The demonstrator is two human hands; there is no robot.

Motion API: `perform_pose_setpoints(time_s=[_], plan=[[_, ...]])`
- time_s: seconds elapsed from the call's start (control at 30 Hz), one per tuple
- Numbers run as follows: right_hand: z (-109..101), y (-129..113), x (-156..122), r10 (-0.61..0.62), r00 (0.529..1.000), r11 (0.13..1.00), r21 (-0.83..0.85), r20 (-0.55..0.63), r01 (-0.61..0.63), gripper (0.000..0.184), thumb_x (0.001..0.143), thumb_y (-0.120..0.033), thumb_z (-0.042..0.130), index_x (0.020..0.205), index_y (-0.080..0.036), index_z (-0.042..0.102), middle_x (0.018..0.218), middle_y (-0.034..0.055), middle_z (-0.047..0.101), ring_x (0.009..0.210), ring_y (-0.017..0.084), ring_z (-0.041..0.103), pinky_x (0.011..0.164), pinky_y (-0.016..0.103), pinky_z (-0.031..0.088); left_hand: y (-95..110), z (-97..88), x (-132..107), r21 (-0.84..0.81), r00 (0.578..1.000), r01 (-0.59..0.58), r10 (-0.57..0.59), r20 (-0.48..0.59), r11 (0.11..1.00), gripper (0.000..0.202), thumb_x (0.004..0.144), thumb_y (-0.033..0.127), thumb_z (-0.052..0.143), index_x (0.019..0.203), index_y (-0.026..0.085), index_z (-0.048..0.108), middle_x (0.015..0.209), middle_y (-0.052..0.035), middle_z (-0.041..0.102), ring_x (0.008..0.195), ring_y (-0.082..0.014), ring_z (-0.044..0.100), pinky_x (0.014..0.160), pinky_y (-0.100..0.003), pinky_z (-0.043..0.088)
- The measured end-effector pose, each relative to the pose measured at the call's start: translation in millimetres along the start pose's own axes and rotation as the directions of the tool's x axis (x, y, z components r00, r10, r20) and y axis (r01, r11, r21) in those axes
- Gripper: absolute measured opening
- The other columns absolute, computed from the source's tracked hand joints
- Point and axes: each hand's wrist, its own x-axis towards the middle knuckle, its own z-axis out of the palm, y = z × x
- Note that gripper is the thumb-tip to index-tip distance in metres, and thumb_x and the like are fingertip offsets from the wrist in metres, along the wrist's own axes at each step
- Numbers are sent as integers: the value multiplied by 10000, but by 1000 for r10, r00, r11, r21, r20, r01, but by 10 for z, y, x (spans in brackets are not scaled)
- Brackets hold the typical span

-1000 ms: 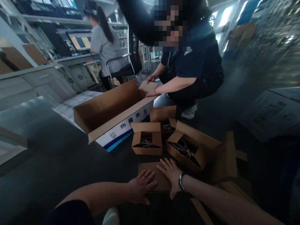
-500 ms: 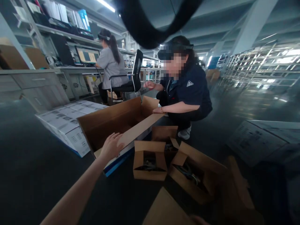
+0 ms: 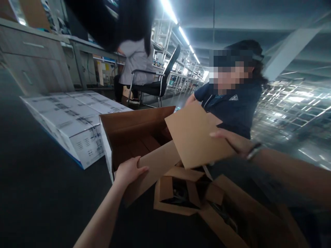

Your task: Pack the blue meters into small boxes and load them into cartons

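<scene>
My left hand (image 3: 130,171) grips the near flap (image 3: 157,164) of a large open carton (image 3: 137,119), its thumb lying on the flap's outer face. Brown cardboard shapes lie inside the carton, partly in shadow. In my right hand (image 3: 230,139) is a square brown cardboard piece (image 3: 193,137), raised above the carton's right end; whether it is a sheet or a small box, I cannot tell. The thumb shows on its near face, while the other fingers are mostly hidden. Below it stand a small open box (image 3: 177,209) and another open box (image 3: 219,227), both with dark cable-like items inside.
A co-worker in a dark shirt (image 3: 232,106) crouches just beyond the cardboard piece. White printed cartons (image 3: 69,113) sit on the floor at left. Behind are an office chair (image 3: 152,88), a seated person in grey (image 3: 138,62) and a drawer cabinet (image 3: 33,58).
My right hand has come up from the bottom edge with the cardboard piece. My left hand now holds the flap, which hangs further outward. The co-worker's hand on the flap is out of sight.
</scene>
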Motion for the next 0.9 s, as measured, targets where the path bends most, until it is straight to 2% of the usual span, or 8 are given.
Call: perform_pose_setpoints(time_s=[0.13,0.2,0.27,0.4,0.5,0.63,0.8,0.9], plan=[[506,-405,1013,-201,976,896,-420,-89,146,741,605,-379,622,1251,-99,391,1097,154,570,898,257,577,754,372,466,-69,31,30,-4,999,-29,28,-22,1000,482,734,545,505,1098,232,545,1011,-55,636,899,-243,594,702,-317,432],[727,-444,1367,-289,955,691,-705,-68,159,834,559,-435,667,1272,-114,376,1155,160,529,987,300,532,806,409,432,-80,48,36,-7,999,-33,32,-23,999,477,737,525,521,1107,226,538,1004,-56,633,904,-241,591,714,-319,435],[921,-493,1613,-358,931,436,-870,70,232,869,525,-477,691,1267,-142,387,1181,152,504,1030,327,499,839,438,398,-79,62,39,-8,999,-33,33,-20,999,479,739,514,532,1115,218,533,997,-62,629,904,-240,588,726,-321,436],[1302,-741,1885,-391,820,61,-877,418,476,935,463,-533,715,1259,-157,401,1159,136,488,1024,336,482,865,451,349,-70,75,46,-18,1000,-20,20,4,1000,492,742,505,549,1123,195,531,1001,-82,621,907,-247,582,753,-334,434],[1595,-844,1985,-395,711,-101,-797,582,596,1030,405,-534,746,1288,-154,376,1180,144,447,1059,362,430,896,484,292,-70,91,48,-27,1000,-5,6,21,1000,491,752,493,550,1132,183,520,992,-90,621,902,-253,582,756,-341,434],[1846,-507,2128,-388,634,-116,-718,669,687,1086,418,-480,773,1344,-165,303,1282,166,351,1123,365,368,939,480,257,-85,134,62,-12,1000,-13,13,8,1000,494,752,500,554,1134,190,512,969,-82,623,886,-246,581,753,-330,430],[1853,87,2243,-230,774,119,-772,590,624,960,573,-314,729,1384,-190,231,1371,152,290,1214,334,333,963,436,290,-78,143,80,49,1000,-17,16,20,999,522,762,554,505,1157,213,497,1002,-69,617,889,-240,579,744,-319,426],[1657,185,2020,-240,796,327,-726,556,605,604,709,-256,620,1274,-147,438,1245,97,474,1144,249,445,938,370,341,-33,118,70,111,1000,1,-5,29,994,554,764,595,459,1179,230,481,1038,-62,612,880,-245,581,731,-323,432]])
